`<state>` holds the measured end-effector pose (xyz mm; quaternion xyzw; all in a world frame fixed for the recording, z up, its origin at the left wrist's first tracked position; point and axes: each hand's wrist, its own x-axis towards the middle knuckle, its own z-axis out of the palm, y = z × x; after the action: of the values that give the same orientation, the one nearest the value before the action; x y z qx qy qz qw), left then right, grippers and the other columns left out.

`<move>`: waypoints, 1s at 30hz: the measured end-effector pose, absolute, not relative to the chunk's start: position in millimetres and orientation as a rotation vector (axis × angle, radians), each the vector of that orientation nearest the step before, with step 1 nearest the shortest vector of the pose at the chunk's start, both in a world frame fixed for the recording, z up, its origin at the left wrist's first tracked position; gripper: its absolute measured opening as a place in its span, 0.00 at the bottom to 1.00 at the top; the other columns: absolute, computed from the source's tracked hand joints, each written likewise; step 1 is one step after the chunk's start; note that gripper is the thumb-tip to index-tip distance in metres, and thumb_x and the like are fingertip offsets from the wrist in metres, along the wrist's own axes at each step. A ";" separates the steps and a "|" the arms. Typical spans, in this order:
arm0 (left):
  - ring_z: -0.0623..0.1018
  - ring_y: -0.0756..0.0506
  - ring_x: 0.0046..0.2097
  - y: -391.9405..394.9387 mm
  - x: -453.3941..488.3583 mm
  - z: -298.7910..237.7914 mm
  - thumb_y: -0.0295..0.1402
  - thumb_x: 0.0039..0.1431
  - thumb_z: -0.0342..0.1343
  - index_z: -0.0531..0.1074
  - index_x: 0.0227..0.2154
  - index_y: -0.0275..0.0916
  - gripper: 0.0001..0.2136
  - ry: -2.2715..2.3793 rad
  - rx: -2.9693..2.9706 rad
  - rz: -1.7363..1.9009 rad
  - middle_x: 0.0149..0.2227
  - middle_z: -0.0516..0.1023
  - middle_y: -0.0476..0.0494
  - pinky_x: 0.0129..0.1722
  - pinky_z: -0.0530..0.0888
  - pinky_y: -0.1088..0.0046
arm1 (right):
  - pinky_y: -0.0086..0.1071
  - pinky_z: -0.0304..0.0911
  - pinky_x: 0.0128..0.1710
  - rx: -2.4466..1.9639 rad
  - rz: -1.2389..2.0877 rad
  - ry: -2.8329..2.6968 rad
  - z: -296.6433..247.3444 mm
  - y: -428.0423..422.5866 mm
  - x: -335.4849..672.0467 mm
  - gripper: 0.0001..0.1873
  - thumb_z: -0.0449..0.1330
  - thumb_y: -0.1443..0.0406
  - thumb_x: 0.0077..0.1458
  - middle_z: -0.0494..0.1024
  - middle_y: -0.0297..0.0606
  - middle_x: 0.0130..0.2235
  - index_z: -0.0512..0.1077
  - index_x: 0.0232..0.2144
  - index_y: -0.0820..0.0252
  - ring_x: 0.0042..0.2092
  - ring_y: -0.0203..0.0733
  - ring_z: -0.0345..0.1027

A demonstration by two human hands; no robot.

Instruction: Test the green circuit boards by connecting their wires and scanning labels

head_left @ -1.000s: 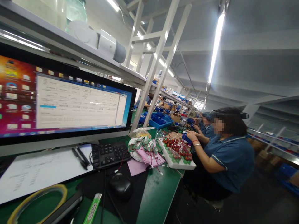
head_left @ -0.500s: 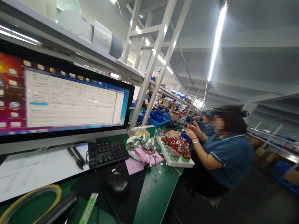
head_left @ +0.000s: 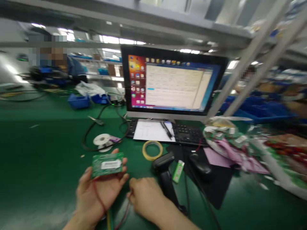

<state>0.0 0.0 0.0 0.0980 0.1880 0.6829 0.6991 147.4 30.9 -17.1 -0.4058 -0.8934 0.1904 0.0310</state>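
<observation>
A green circuit board (head_left: 98,164) with a white label rests on the raised fingers of my left hand (head_left: 100,195). That palm faces up, with the thumb at the board's left edge and fingers curled behind it. A red wire runs down from the board across the palm. Just to the right, my right hand (head_left: 146,198) is closed, knuckles up. From its fingertips a thin reddish wire (head_left: 124,212) hangs toward the bottom edge; motion blur softens the grip. Beyond that hand lies a black barcode scanner (head_left: 166,179), close to its wrist.
A yellow tape roll (head_left: 144,152), green box-cutter-like item (head_left: 178,172) and black mouse (head_left: 200,167) lie nearby. Behind them are paper (head_left: 146,132), a keyboard (head_left: 189,134) and a monitor (head_left: 175,84). Wired boards (head_left: 219,135) and pink sheets lie right. A person sits across the bench, far left.
The view has swung left and down from the co-worker on the right to the bench before me. Both my hands and the circuit board have come into view.
</observation>
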 end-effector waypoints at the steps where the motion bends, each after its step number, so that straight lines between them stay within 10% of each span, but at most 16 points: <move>1: 0.76 0.41 0.39 -2.2 -1.8 0.2 0.41 0.44 0.61 0.63 0.51 0.43 0.29 0.377 0.249 1.497 0.44 0.74 0.35 0.40 0.74 0.63 | 0.40 0.65 0.30 -1.263 0.581 -2.747 -17.7 32.7 147.7 0.08 0.53 0.62 0.52 0.76 0.41 0.31 0.68 0.33 0.58 0.33 0.51 0.72; 14: 0.74 0.43 0.45 -0.7 3.5 -1.9 0.46 0.54 0.52 0.47 0.59 0.43 0.32 0.200 0.392 1.433 0.48 0.70 0.34 0.48 0.69 0.70 | 0.34 0.59 0.26 -1.325 0.359 -2.892 -10.8 39.1 144.0 0.11 0.50 0.69 0.55 0.73 0.38 0.35 0.67 0.41 0.57 0.33 0.48 0.71; 30: 0.74 0.43 0.44 1.1 3.1 -3.1 0.46 0.52 0.53 0.53 0.57 0.43 0.31 0.172 0.393 1.440 0.48 0.70 0.33 0.43 0.70 0.72 | 0.36 0.65 0.26 -1.137 0.159 -2.759 -15.5 37.5 147.5 0.09 0.59 0.73 0.48 0.72 0.34 0.28 0.69 0.34 0.59 0.29 0.44 0.70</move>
<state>3.1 1.1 -3.1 0.1786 0.0780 0.6540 0.7309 147.5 37.5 -15.5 -0.3794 -0.9205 0.0532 0.0767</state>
